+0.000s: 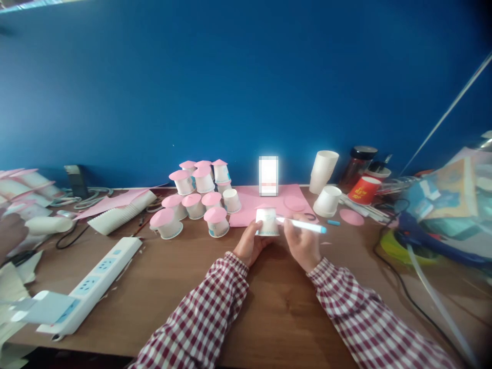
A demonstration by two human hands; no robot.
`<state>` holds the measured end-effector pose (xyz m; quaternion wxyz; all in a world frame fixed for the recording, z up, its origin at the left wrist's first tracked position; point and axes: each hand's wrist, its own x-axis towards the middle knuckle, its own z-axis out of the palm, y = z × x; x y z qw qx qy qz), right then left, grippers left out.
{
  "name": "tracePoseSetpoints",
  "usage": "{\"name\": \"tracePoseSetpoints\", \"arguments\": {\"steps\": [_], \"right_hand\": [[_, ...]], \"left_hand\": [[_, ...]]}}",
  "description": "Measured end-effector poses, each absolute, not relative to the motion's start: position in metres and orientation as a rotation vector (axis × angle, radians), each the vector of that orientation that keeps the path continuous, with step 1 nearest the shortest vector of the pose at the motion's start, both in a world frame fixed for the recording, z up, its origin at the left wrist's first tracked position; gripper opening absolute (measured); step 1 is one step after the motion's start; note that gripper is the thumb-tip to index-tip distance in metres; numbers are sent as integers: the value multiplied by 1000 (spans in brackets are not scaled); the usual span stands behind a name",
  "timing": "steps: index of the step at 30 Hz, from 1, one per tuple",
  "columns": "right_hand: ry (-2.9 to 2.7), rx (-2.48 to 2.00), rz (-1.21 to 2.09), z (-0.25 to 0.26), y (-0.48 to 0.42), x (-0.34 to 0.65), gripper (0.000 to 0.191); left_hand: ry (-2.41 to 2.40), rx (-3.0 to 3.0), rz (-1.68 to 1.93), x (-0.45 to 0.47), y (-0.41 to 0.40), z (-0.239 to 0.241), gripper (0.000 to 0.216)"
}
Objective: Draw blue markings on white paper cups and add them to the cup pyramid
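Note:
My left hand (pixel 249 246) is closed around the lower left side of a white paper cup (pixel 266 223), which stands upside down with a pink paper cone on top. In my right hand (pixel 303 243) is a white marker (pixel 305 225) with a light blue end, its tip at the cup's right side. Blue marks show on the cup. A small blue cap (pixel 333 223) lies on the table to the right. Behind the cup is a pink paper sheet (pixel 246 205) with a pink paper disc (pixel 295 203) on it.
Several pink-topped cups (pixel 166 224) stand left of my hands, beside a plain upturned cup (pixel 231 201). A nested cup stack (pixel 121 211) and a power strip (pixel 94 282) lie further left. To the right are white cups (pixel 327 201), a red cup (pixel 364 189) and a blue glue gun (pixel 438 243). Another person's hand (pixel 11 233) shows far left.

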<state>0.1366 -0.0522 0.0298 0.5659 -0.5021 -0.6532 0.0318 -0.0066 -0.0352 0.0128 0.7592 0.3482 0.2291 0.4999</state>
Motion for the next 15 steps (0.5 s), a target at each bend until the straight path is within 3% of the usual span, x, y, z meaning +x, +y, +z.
{"name": "tracePoseSetpoints", "arguments": {"steps": [15], "right_hand": [[-1535,-1151,134,27,-54,136,13]], "left_hand": [[505,746,1092,-7,-34,10,38]]}}
